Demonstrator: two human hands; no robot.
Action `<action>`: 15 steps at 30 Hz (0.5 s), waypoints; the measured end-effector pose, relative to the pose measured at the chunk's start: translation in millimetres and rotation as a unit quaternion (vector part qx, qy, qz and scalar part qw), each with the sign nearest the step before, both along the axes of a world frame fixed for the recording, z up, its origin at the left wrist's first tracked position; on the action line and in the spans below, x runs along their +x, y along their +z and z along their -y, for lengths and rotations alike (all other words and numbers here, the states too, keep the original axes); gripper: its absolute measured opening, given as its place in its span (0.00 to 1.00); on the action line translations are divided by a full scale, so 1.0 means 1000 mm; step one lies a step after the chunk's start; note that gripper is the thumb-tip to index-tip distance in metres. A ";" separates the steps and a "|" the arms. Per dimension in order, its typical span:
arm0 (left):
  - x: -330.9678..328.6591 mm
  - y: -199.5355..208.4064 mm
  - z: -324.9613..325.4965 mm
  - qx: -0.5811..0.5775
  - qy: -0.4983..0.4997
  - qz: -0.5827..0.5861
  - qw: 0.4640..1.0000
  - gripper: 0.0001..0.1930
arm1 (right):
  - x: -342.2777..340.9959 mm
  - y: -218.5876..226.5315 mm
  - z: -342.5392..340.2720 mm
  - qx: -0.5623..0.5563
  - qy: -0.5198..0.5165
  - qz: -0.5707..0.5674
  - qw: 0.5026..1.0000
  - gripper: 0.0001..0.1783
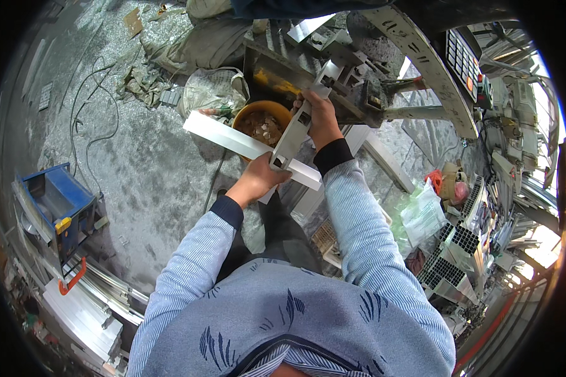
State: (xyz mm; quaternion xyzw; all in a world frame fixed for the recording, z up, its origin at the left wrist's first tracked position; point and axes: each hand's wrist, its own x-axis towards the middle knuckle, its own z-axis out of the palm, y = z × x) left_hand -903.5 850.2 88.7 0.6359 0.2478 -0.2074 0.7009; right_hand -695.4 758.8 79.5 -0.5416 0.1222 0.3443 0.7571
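Note:
A silvery metal profile (290,139) with square cut-outs runs slantwise between my hands. My left hand (256,180) is closed around its near end. Farther up, my right hand (321,116) grips the same profile, fingers wrapped over its side. The profile's far end reaches the block-like fittings of a worn machine (349,72); whether it touches them I cannot tell. Beneath it, a pale flat metal bar (229,136) crosses from left to right. Under that bar stands a yellow bucket (283,110) holding brownish scraps.
A blue cart-like bin (55,191) stands at left, with long metal strips (116,292) below it. A cable (114,125) lies on the floor. White sacks (214,91) sit beyond the bucket. At right are a keypad panel (462,60), black plastic crates (449,251) and a clear plastic bag (421,210).

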 end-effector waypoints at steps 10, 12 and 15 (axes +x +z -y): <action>0.001 0.002 0.001 0.059 -0.002 0.037 0.998 0.23 | 0.003 0.000 0.002 -0.014 0.051 0.023 0.998 0.09; -0.004 0.003 0.004 0.065 0.005 0.038 0.997 0.19 | -0.005 0.000 0.002 -0.028 0.030 0.023 0.999 0.10; -0.010 0.004 0.005 0.052 0.013 0.048 0.997 0.18 | -0.013 0.000 0.000 -0.041 0.011 0.028 0.999 0.11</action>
